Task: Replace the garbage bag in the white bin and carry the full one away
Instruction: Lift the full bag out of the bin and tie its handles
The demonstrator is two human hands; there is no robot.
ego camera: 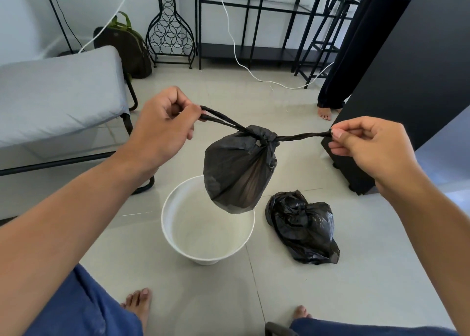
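A full black garbage bag (235,172) hangs in the air above the white bin (178,236), knotted at its top. My left hand (162,129) pinches the two handle strips on the left of the knot. My right hand (368,144) pinches the twisted strip on the right, and both strips are pulled taut. The bin stands on the floor with no liner showing inside. A second black bag (304,227) lies crumpled on the tiles just right of the bin.
A grey cushioned bench (56,91) on a black frame stands at the left. A black cabinet (396,86) rises at the right, with another person's leg and bare foot (326,106) beside it. A white cable (267,81) trails on the floor near black shelving.
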